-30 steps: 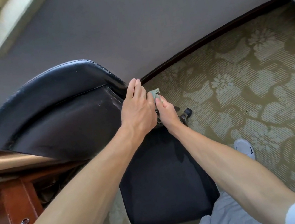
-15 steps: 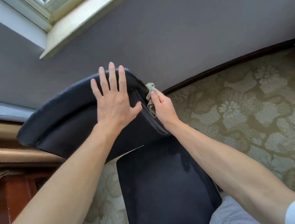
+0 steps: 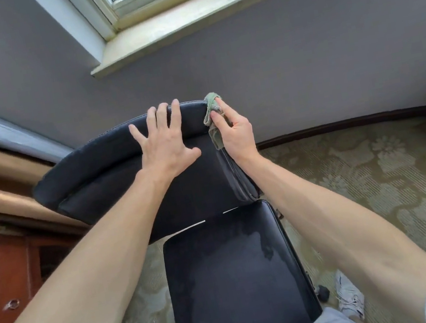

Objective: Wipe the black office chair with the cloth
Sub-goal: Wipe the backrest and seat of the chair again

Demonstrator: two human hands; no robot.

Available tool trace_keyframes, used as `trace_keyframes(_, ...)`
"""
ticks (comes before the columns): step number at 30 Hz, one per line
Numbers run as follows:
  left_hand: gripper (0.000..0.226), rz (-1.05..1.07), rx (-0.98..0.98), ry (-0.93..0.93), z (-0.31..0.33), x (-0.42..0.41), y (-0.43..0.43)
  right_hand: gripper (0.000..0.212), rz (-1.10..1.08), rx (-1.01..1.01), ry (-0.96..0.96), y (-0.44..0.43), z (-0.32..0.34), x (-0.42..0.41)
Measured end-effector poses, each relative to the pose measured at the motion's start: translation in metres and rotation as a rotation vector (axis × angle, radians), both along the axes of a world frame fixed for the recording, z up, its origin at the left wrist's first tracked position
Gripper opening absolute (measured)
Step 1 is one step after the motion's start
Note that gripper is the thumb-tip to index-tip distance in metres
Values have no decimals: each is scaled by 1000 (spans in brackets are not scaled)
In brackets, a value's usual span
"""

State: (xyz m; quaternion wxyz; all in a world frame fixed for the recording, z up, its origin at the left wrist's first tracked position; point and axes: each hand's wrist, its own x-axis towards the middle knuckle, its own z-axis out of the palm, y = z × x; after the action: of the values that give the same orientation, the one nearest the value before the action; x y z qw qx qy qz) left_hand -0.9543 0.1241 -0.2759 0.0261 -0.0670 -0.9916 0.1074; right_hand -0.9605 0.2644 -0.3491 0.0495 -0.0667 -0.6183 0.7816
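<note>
— Grey wall under a window sill, patterned carpet below. You have the black office chair right in front of you.
— Yes, and your left hand lies flat on the top of its backrest, fingers spread wide, likely to keep it from swinging.
— The cloth?
— At the backrest's top right corner. Your right hand pinches it between thumb and fingers and presses it on the edge, so that edge seems to be what you're wiping.
</note>
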Motion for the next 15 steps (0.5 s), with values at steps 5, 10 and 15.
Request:
trace_keyframes(5,108,27,36,-34,-2,4,9,41,-37,42,-36,2,-9,8)
trace_keyframes(10,110,57,43,-68,-4,5,21,40,-65,45,-21,9,-1,11)
trace_keyframes(15,108,48,65,-87,-2,9,24,36,-23,244,168,11,21,-5)
